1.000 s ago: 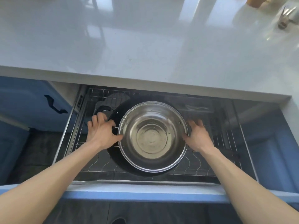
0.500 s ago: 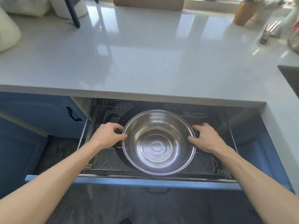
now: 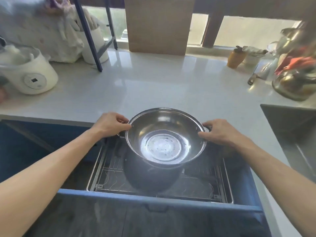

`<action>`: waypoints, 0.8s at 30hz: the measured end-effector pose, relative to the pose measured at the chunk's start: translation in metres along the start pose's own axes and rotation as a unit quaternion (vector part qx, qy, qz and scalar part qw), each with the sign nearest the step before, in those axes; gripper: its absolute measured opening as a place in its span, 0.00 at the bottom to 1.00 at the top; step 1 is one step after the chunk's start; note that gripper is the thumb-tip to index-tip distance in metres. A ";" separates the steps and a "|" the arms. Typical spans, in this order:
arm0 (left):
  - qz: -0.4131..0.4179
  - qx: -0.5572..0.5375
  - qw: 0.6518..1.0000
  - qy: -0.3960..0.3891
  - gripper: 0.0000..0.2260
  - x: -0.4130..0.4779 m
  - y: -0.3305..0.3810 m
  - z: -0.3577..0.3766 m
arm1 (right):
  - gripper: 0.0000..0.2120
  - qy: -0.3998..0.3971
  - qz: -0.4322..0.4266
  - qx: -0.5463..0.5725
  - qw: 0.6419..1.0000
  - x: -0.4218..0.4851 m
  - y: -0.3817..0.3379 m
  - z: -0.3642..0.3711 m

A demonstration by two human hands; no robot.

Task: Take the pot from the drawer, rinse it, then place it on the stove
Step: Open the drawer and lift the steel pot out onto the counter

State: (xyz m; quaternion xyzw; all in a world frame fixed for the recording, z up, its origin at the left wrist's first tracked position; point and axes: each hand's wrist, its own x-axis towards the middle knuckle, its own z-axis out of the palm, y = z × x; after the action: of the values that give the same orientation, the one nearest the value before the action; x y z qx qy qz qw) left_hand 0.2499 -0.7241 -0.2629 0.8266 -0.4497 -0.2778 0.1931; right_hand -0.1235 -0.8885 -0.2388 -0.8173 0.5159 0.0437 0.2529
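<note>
both hands, left hand [image 3: 110, 124] and right hand [image 3: 220, 132], clamp fingers on the pot [image 3: 165, 139] above the drawer [image 3: 160, 200].

Daylight from the window [image 3: 253, 29] glares off your countertop [image 3: 153, 86]; the drawer [image 3: 159, 182] stays shadowed. Right-edge clutter [image 3: 295, 69] smears, probably motion blur; edges bow outward.

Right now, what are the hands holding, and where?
Both hands, left and right, hold the pot by its two side handles.
</note>
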 end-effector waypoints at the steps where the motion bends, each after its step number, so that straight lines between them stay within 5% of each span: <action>1: 0.002 -0.003 1.000 0.018 0.11 0.003 0.006 -0.005 | 0.13 0.017 -0.008 0.013 1.000 0.005 -0.002 -0.007; 12: 0.034 -0.038 0.990 0.131 0.14 0.134 0.040 -0.031 | 0.16 0.135 -0.020 0.048 0.989 0.135 -0.007 -0.030; 24: 0.043 0.006 0.993 0.110 0.09 0.222 0.009 0.002 | 0.21 0.129 0.048 0.052 0.989 0.225 0.003 0.027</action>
State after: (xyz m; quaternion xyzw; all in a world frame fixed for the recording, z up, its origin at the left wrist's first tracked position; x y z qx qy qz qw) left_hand 0.3409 -0.9175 -0.3227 0.8332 -0.4628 -0.1740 0.2478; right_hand -0.0163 -1.0623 -0.3378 -0.7761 0.5843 -0.0765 0.2243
